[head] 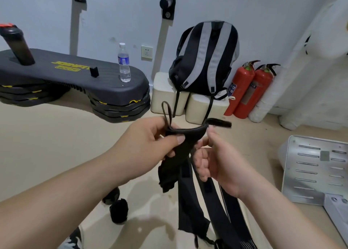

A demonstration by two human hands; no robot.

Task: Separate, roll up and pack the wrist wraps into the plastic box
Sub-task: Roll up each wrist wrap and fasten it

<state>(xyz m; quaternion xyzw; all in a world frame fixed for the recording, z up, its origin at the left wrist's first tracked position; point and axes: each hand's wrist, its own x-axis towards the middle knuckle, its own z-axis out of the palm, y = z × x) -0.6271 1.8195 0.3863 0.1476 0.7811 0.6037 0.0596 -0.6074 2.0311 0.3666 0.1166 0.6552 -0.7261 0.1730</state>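
Black wrist wraps [188,177] hang in a bunch from 2 bare hands, over the beige floor [47,145].

Left hand [148,141] pinches the top edge with thumb and fingers; right hand [212,158], at 3 o'clock of it, grips the straps, and 2 rolled wraps [117,207] lie at 7 o'clock.

Soft, even indoor light, moderately bright. Faint shadows fall on the floor [47,154] below the arms. Wide-angle bending curves the edges; the picture is slightly soft throughout.
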